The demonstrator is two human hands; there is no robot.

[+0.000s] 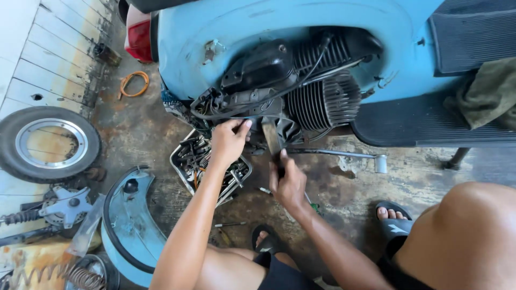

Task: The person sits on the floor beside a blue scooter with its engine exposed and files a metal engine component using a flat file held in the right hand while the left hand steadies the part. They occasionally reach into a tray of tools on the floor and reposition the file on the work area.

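A light blue scooter (226,27) stands with its side cover off, showing a dark engine (301,86) with cooling fins. My left hand (230,140) is closed on a part or cable at the bottom of the engine. A flat-bladed tool (271,137) is gripped by my right hand (289,182) near its dark handle, and the blade points up at the engine's underside, close beside my left hand.
A metal tray (183,161) of several tools and bolts lies under my left arm. The removed blue side cover (129,225) lies at lower left, by a wheel (48,144), springs and hub parts. An orange cable loop (134,83) lies on the stained concrete. The kickstart lever (344,156) juts right.
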